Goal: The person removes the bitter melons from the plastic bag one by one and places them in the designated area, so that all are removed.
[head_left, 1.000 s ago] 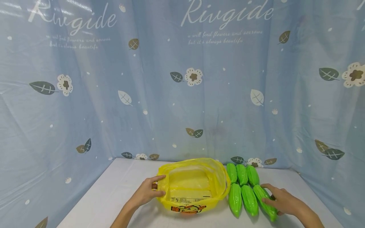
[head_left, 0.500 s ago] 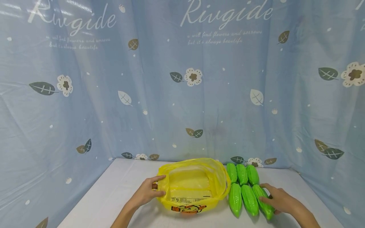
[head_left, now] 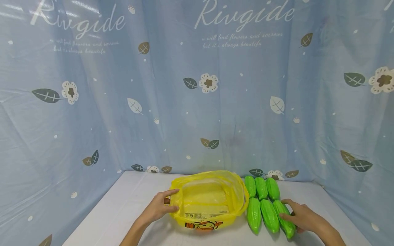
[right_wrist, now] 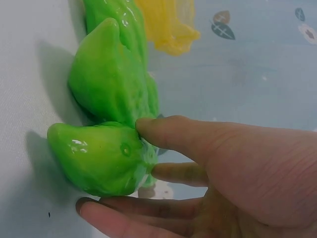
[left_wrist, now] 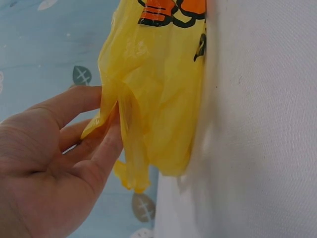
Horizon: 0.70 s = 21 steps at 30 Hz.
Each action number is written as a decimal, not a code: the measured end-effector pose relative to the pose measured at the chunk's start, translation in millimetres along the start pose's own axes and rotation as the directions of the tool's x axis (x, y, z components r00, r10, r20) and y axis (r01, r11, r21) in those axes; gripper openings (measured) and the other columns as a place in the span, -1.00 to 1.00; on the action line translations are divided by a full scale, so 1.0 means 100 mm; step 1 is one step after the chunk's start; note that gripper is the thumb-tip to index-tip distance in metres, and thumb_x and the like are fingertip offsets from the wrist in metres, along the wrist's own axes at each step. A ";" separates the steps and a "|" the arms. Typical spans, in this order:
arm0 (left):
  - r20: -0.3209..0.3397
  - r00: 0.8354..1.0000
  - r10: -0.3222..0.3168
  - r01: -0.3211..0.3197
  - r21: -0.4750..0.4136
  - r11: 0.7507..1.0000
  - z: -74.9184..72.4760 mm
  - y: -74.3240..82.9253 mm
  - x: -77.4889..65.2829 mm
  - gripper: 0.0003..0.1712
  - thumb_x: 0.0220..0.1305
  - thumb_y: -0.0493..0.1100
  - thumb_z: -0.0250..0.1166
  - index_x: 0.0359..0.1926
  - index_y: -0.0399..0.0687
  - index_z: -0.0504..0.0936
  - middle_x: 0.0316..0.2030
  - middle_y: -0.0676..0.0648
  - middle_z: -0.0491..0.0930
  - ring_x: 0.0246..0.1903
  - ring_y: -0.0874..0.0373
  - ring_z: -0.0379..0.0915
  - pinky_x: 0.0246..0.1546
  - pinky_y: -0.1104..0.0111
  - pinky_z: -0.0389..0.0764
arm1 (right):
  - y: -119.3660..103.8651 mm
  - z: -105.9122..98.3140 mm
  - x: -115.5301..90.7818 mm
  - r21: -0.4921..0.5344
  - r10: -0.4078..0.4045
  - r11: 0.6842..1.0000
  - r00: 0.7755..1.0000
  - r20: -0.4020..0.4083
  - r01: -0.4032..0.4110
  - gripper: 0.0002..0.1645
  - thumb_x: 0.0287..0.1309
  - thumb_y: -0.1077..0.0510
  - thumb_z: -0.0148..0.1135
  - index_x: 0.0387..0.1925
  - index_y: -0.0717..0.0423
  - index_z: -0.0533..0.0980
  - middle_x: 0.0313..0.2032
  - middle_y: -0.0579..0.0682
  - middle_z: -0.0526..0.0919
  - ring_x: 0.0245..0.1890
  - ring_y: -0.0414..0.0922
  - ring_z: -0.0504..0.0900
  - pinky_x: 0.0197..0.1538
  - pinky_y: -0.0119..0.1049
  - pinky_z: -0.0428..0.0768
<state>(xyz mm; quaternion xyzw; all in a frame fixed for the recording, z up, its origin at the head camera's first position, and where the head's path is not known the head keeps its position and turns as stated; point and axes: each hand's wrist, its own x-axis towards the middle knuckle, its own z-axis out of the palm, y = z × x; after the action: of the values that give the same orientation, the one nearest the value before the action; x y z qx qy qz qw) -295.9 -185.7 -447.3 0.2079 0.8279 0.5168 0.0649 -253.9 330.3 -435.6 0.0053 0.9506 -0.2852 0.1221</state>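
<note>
A yellow plastic bag (head_left: pixel 229 220) with an orange and black print stands wide-mouthed on the white table. My left hand (head_left: pixel 157 206) holds its left side, thumb and fingers at the bag's handle (left_wrist: pixel 132 144) in the left wrist view. Right of the bag lie several glossy, ridged green bitter melons in two rows. Around the front-right bitter melon (head_left: pixel 282 213) is my right hand (head_left: pixel 304 217), thumb on one side and fingers on the other. The right wrist view shows this bitter melon (right_wrist: pixel 94 158) tight against its neighbour (right_wrist: pixel 106 74); the palm side hides its far end.
A back row of bitter melons (head_left: pixel 261 188) touches the front row. The bag's right handle (head_left: pixel 246 201) reaches right up to them. Blue patterned curtains (head_left: pixel 240 119) surround the white table (head_left: pixel 141 184) at the back and sides.
The front-right bitter melon has turned, its near end swinging left towards its neighbour, with my right hand shifting slightly left along with it. The left hand and the bag stay put.
</note>
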 end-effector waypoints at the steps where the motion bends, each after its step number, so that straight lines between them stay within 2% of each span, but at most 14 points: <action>1: -0.001 1.000 -0.001 0.001 0.000 1.000 0.00 0.00 0.00 -0.20 0.15 -0.21 0.42 0.37 -0.33 0.33 0.31 -0.44 0.34 -0.21 0.10 0.60 -0.34 0.43 0.61 | 0.01 0.00 0.00 -0.001 -0.002 1.000 1.000 0.000 0.002 -0.08 0.17 -0.19 0.31 0.34 0.31 0.24 -0.25 0.11 0.67 -0.53 -0.05 0.66 -0.42 -0.16 0.67; 7: -0.003 1.000 0.000 0.000 -0.005 1.000 -0.01 0.02 0.01 -0.21 0.14 -0.22 0.43 0.37 -0.32 0.35 0.30 -0.42 0.36 -0.25 0.10 0.58 -0.37 0.44 0.58 | 0.03 0.01 -0.03 0.000 -0.009 1.000 1.000 -0.009 0.009 -0.08 0.19 -0.20 0.28 0.34 0.31 0.24 -0.29 0.07 0.66 -0.50 -0.07 0.62 -0.46 -0.16 0.66; 14: -0.005 1.000 0.002 -0.003 -0.028 1.000 -0.01 -0.02 0.00 -0.20 0.16 -0.20 0.42 0.39 -0.26 0.33 0.36 -0.42 0.28 -0.26 0.10 0.56 -0.40 0.41 0.57 | 0.02 0.01 -0.05 -0.031 -0.018 0.999 1.000 -0.006 0.018 -0.11 0.23 -0.22 0.22 0.34 0.29 0.24 -0.30 0.02 0.67 -0.51 -0.05 0.62 -0.50 -0.17 0.60; 18: -0.013 1.000 0.007 -0.007 -0.050 0.999 -0.01 -0.04 -0.02 -0.20 0.18 -0.19 0.41 0.40 -0.22 0.32 0.37 -0.43 0.25 -0.16 0.04 0.62 -0.32 0.36 0.65 | 0.01 0.00 -0.07 -0.047 -0.028 0.999 0.999 -0.018 0.028 -0.11 0.23 -0.22 0.22 0.35 0.29 0.24 -0.30 0.02 0.66 -0.58 -0.04 0.59 -0.53 -0.18 0.55; 21: -0.031 0.999 0.013 -0.014 -0.033 0.999 -0.02 -0.03 -0.03 -0.21 0.17 -0.17 0.42 0.40 -0.19 0.34 0.37 -0.45 0.23 -0.10 0.01 0.63 -0.26 0.35 0.68 | 0.01 -0.01 -0.06 -0.064 -0.032 0.997 0.999 -0.024 0.030 -0.09 0.23 -0.23 0.22 0.35 0.31 0.23 -0.27 0.07 0.65 -0.57 -0.04 0.59 -0.52 -0.17 0.54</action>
<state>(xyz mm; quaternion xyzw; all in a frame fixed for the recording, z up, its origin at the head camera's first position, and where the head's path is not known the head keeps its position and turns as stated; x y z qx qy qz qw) -295.0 -189.4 -449.7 0.2045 0.8187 0.5340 0.0522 -248.2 332.3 -434.1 -0.0098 0.9607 -0.2565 0.1059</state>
